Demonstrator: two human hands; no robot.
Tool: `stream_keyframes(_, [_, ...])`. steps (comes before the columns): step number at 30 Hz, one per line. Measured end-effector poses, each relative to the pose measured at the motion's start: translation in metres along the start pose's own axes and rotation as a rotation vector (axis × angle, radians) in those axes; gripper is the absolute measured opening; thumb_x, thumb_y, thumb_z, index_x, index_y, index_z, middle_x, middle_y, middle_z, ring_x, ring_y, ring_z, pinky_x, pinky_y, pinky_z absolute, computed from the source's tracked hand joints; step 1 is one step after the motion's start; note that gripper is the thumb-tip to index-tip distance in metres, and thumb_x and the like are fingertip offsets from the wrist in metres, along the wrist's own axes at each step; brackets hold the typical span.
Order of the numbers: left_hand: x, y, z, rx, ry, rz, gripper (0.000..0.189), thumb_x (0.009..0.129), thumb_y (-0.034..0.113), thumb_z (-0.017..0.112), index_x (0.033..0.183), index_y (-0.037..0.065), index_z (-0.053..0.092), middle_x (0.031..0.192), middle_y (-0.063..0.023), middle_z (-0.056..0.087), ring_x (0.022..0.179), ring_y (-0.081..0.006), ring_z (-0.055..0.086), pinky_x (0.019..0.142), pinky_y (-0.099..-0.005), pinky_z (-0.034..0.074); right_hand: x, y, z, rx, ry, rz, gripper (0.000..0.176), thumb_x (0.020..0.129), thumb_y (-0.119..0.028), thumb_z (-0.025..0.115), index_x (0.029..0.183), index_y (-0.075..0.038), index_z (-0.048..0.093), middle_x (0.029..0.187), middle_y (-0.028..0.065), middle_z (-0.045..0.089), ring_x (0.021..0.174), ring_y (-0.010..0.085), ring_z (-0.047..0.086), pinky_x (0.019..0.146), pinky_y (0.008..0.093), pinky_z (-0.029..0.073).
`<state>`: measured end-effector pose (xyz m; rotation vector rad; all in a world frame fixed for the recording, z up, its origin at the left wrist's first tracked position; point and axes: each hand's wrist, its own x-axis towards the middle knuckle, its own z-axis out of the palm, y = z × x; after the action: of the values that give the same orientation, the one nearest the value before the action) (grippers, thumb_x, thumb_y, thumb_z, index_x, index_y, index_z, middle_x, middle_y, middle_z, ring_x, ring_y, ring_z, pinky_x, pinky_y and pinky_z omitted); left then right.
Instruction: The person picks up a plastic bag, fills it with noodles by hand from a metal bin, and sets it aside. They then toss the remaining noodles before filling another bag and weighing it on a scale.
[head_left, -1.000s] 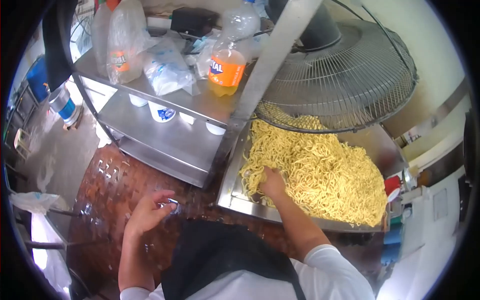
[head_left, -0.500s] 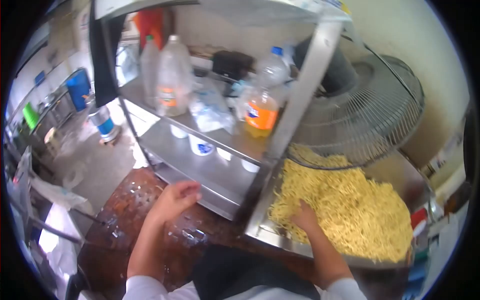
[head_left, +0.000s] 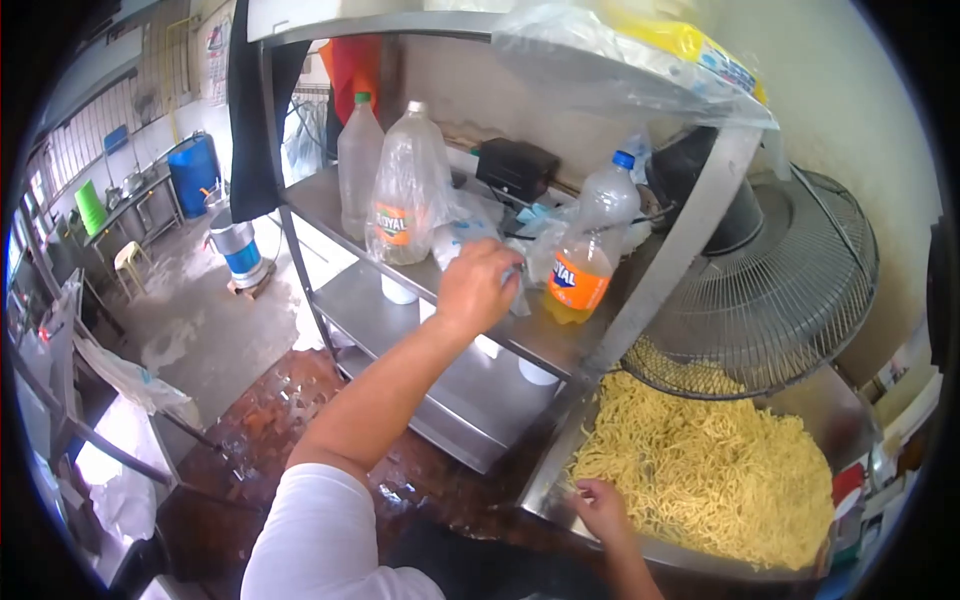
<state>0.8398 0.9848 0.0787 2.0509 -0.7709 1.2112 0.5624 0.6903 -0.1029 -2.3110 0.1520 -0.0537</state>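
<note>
My left hand [head_left: 478, 290] reaches up to the steel shelf, its fingers curled together on a clear plastic bag [head_left: 462, 222]; the hand hides part of the bag. To its left stands an empty plastic bottle with an orange label [head_left: 395, 225]. On its right is a bottle holding some yellow-orange liquid [head_left: 578, 282], with a blue cap. My right hand [head_left: 603, 508] is low at the near left side of a metal tray [head_left: 545, 488], next to a heap of yellow noodles [head_left: 720, 470]. Its fingers are loosely bent and apart, with nothing seen in them.
A large fan [head_left: 760, 290] overhangs the back of the noodles. The shelf's slanted steel post [head_left: 680, 240] stands between bottles and fan. White cups [head_left: 398, 290] sit on the lower shelf. Wet brown flooring [head_left: 270, 420] lies left, with a blue barrel [head_left: 198, 175] farther off.
My left hand has risen from below the shelf to the plastic bag. My right hand has drawn back from the noodles toward the tray's near edge. The view has shifted.
</note>
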Motion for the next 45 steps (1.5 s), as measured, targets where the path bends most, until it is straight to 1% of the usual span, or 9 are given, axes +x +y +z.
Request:
stream_keyframes(4, [-0.02, 0.012, -0.001, 0.016, -0.278, -0.045, 0.029, 0.071, 0.01, 0.073, 0.1, 0.011, 0.07, 0.107, -0.0093, 0.063, 0.104, -0.0306, 0.058, 0.084, -0.0436, 0.049, -0.005, -0.009, 0.005, 0.067, -0.002, 0.048, 0.038, 0.08, -0.031, 0.076, 0.106, -0.003, 0.069, 0.097, 0.0125, 0.071, 0.083, 0.0222, 0.068, 0.076, 0.0334, 0.054])
stream_keyframes(10, [-0.011, -0.033, 0.038, 0.423, -0.237, 0.198, 0.025, 0.076, 0.014, 0.065, 0.1, 0.012, 0.071, 0.138, -0.0163, 0.049, 0.132, -0.0367, 0.042, 0.107, -0.0523, 0.034, 0.001, -0.014, 0.004, 0.033, -0.055, 0.077, 0.039, 0.082, -0.03, 0.075, 0.109, -0.004, 0.068, 0.098, 0.012, 0.071, 0.086, 0.0222, 0.069, 0.076, 0.0333, 0.054])
stream_keyframes(15, [0.0, -0.039, 0.028, 0.258, -0.308, 0.117, 0.015, 0.079, 0.014, 0.066, 0.093, 0.01, 0.072, 0.126, -0.0141, 0.06, 0.125, -0.0333, 0.051, 0.105, -0.0495, 0.039, 0.012, -0.037, 0.002, 0.021, -0.064, 0.038, 0.039, 0.083, -0.032, 0.074, 0.109, -0.003, 0.068, 0.097, 0.0117, 0.071, 0.087, 0.0217, 0.069, 0.076, 0.0332, 0.054])
stream_keyframes(20, [0.0, -0.039, 0.013, -0.139, -0.048, -0.141, 0.009, 0.081, 0.008, 0.069, 0.089, 0.005, 0.07, 0.105, -0.0157, 0.068, 0.099, -0.0331, 0.064, 0.086, -0.04, 0.05, 0.03, -0.049, 0.0, 0.024, -0.077, -0.07, 0.036, 0.084, -0.032, 0.073, 0.107, -0.005, 0.068, 0.097, 0.0117, 0.071, 0.085, 0.0226, 0.069, 0.075, 0.0334, 0.054])
stream_keyframes(31, [-0.071, -0.005, -0.036, -0.097, 0.023, -0.092, 0.015, 0.078, 0.005, 0.071, 0.092, 0.008, 0.068, 0.113, -0.0156, 0.065, 0.11, -0.0399, 0.059, 0.092, -0.0464, 0.047, 0.16, -0.231, 0.005, -0.12, 0.383, -0.729, 0.044, 0.078, -0.015, 0.073, 0.12, -0.013, 0.062, 0.107, 0.0104, 0.066, 0.107, 0.0332, 0.06, 0.087, 0.0407, 0.051])
stream_keyframes(36, [-0.101, 0.007, -0.058, -0.123, 0.083, -0.056, 0.022, 0.079, 0.005, 0.071, 0.1, 0.007, 0.067, 0.118, -0.0164, 0.063, 0.114, -0.0395, 0.058, 0.096, -0.0462, 0.045, 0.172, -0.228, 0.013, -0.323, 0.359, -0.898, 0.019, 0.073, -0.014, 0.075, 0.091, -0.011, 0.07, 0.105, 0.0074, 0.068, 0.104, 0.029, 0.061, 0.082, 0.0402, 0.049])
stream_keyframes(40, [-0.167, 0.045, -0.056, -0.573, 0.287, -0.869, 0.044, 0.078, 0.003, 0.071, 0.12, -0.002, 0.057, 0.127, -0.0228, 0.056, 0.121, -0.0362, 0.053, 0.101, -0.0427, 0.042, 0.119, -0.23, 0.008, -0.356, 0.28, -0.914, 0.01, 0.072, -0.016, 0.075, 0.079, -0.012, 0.069, 0.099, 0.0044, 0.069, 0.1, 0.026, 0.063, 0.081, 0.0387, 0.048])
stream_keyframes(44, [-0.203, 0.093, -0.07, -0.337, -0.224, -0.418, 0.068, 0.07, 0.019, 0.079, 0.128, -0.002, 0.051, 0.123, -0.0206, 0.057, 0.116, -0.0343, 0.057, 0.097, -0.0412, 0.045, 0.079, -0.229, 0.02, -0.127, 0.031, -0.885, 0.011, 0.074, -0.019, 0.075, 0.078, -0.012, 0.067, 0.083, 0.0025, 0.068, 0.083, 0.0247, 0.066, 0.081, 0.0393, 0.047])
stream_keyframes(45, [-0.194, 0.102, -0.07, -0.516, -0.156, -0.408, 0.076, 0.068, 0.026, 0.082, 0.13, -0.002, 0.049, 0.123, -0.0192, 0.057, 0.115, -0.0324, 0.058, 0.098, -0.0402, 0.046, 0.069, -0.233, 0.021, -0.062, -0.044, -0.86, 0.013, 0.076, -0.02, 0.075, 0.078, -0.011, 0.066, 0.08, 0.004, 0.067, 0.078, 0.0254, 0.066, 0.08, 0.0393, 0.047])
